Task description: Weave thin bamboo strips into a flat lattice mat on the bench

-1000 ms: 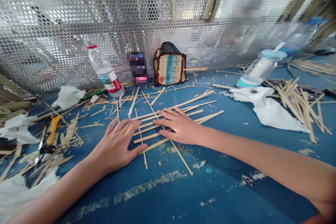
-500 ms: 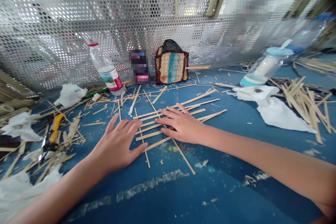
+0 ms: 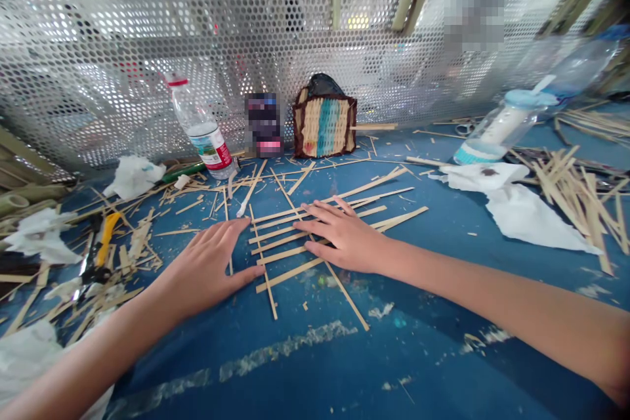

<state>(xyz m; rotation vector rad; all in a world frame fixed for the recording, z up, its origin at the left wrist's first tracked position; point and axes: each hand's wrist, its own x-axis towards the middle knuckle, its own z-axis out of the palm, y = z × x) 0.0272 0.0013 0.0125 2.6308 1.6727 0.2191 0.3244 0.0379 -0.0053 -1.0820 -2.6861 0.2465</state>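
Several thin bamboo strips (image 3: 290, 236) lie crossed in a loose grid on the blue table (image 3: 344, 354). My right hand (image 3: 339, 236) lies flat on the grid's right part, fingers stretched out over the long strips. My left hand (image 3: 204, 272) rests flat at the grid's left edge, fingers together, its thumb touching the end of a strip near an upright cross strip (image 3: 263, 269). Neither hand grips anything.
A small woven basket (image 3: 325, 125) and a plastic bottle (image 3: 201, 131) stand against the perforated metal wall (image 3: 147, 46). Yellow-handled pliers (image 3: 101, 246) and scraps lie left. White tissues (image 3: 522, 210), a strip pile (image 3: 575, 193) and a tilted glue bottle (image 3: 497, 128) are right.
My left hand has slid left off the strips to the grid's edge and its fingers have drawn together. The right hand has stayed in place on the strips.
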